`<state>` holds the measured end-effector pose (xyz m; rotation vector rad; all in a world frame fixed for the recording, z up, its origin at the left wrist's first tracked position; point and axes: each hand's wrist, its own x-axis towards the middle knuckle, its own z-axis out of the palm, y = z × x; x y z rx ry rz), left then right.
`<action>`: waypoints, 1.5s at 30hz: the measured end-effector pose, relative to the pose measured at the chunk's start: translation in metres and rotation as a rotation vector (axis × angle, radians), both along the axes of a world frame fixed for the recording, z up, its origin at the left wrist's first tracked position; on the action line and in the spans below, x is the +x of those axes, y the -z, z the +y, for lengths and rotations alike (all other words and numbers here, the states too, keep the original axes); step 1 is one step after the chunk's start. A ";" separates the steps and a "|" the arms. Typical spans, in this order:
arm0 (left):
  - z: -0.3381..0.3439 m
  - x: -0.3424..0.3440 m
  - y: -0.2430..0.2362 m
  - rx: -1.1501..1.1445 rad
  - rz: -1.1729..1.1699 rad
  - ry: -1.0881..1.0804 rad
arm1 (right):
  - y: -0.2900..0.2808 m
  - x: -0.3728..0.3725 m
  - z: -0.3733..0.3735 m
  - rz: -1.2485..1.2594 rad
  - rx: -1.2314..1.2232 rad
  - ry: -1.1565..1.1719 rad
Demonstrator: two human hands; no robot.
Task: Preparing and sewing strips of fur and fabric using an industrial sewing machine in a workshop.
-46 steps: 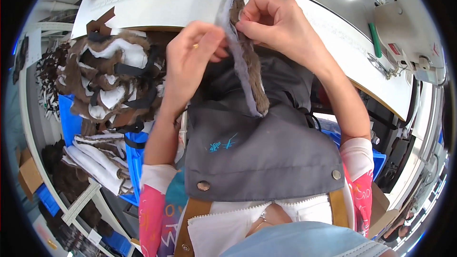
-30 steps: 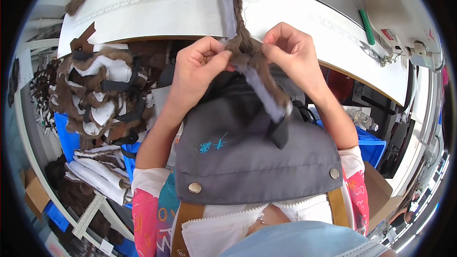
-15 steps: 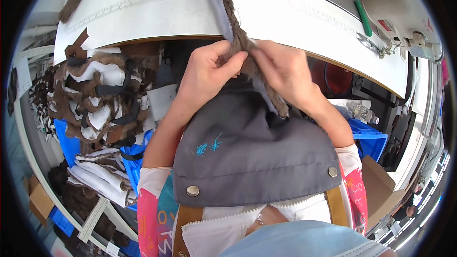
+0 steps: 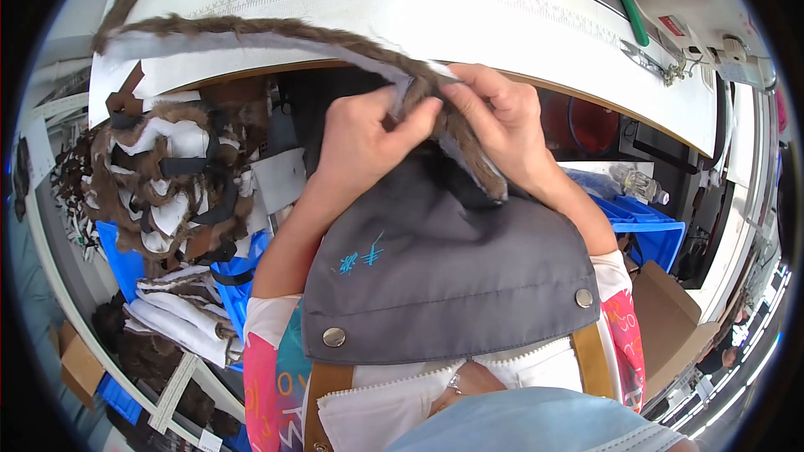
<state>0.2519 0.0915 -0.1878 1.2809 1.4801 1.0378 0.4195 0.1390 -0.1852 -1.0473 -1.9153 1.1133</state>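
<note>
A long brown fur strip with a pale backing is held between my two hands at the table's front edge. Thumb and fingers of my left hand pinch it near the middle of my view. Close beside it, my right hand grips the same strip, thumb pressed on it. From there one part runs left across the white tabletop, backing toward me. A short end hangs below my hands over the dark grey apron.
The white table carries a printed ruler scale. A sewing machine and scissors are at its right. Fur and fabric pieces heap over a blue bin at left. Another blue bin and a cardboard box stand at right.
The strip's far part, which ran straight away from me, now lies swept to the left over the tabletop. Both hands keep their grip in nearly the same place.
</note>
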 end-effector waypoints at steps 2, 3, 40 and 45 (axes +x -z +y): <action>0.001 0.003 0.002 -0.145 -0.133 0.098 | 0.003 -0.001 -0.002 -0.029 0.097 -0.001; 0.000 0.003 0.002 -0.178 -0.304 0.101 | 0.005 -0.001 -0.001 -0.059 0.109 0.014; 0.059 -0.071 -0.008 0.127 -1.366 -0.133 | 0.009 0.049 -0.048 0.108 -0.248 -0.260; 0.061 -0.054 -0.015 0.161 -1.157 -0.248 | -0.003 0.046 -0.033 -0.146 -0.248 -0.301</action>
